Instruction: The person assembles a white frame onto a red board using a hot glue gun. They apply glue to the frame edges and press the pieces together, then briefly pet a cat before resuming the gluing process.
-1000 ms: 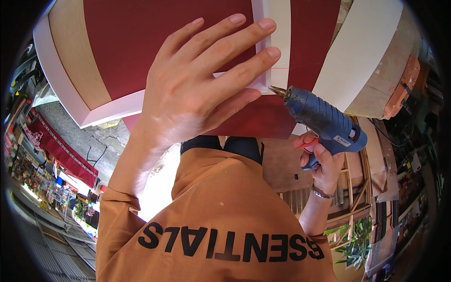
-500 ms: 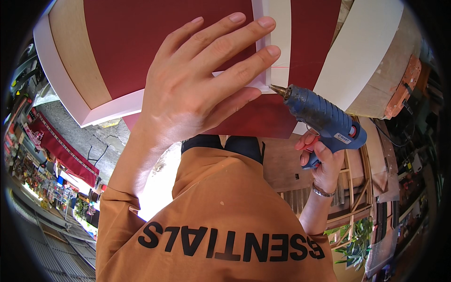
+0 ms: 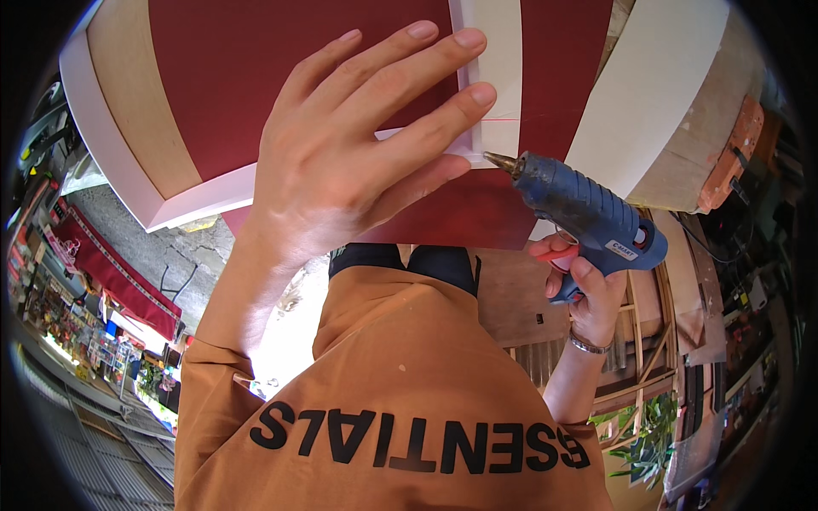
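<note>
A blue glue gun [image 3: 579,200] is gripped in my right hand [image 3: 588,289], with fingers wrapped round the handle and a red trigger. Its metal nozzle points left, at the corner of a white frame strip [image 3: 469,81]; I cannot tell whether it touches. My left hand [image 3: 358,140] is held flat with the fingers spread, over the dark red board [image 3: 256,77] and the white strip. No object shows in it, and whether its palm rests on the work is hidden. The left thumb tip is close to the nozzle.
A pale wood strip [image 3: 128,94] and white border [image 3: 209,189] edge the board on the left. A white panel [image 3: 652,94] lies to the right, near an orange clamp-like piece [image 3: 733,157]. A thin black cable [image 3: 703,247] runs behind the glue gun. Shelves of goods stand far left.
My left hand has shifted slightly left, still spread. The glue gun's nozzle has also edged a little left, my right hand staying wrapped round the handle.
</note>
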Action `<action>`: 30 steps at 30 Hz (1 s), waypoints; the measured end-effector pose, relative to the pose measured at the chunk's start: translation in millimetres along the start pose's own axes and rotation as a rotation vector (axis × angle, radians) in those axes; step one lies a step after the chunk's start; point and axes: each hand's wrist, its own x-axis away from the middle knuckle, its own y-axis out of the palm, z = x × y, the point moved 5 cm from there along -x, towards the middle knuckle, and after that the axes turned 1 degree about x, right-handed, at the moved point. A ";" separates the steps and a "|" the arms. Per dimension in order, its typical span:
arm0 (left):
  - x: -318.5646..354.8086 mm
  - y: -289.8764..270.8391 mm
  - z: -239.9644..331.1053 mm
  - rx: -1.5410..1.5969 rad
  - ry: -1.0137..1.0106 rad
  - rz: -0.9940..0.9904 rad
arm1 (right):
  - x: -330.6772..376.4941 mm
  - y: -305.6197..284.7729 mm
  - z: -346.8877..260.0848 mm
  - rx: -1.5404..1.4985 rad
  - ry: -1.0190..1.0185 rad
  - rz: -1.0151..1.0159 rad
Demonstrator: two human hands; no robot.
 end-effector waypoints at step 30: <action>-0.4 -1.4 0.5 0.019 0.015 0.017 | 9.4 -80.3 2.4 -0.263 -0.322 0.543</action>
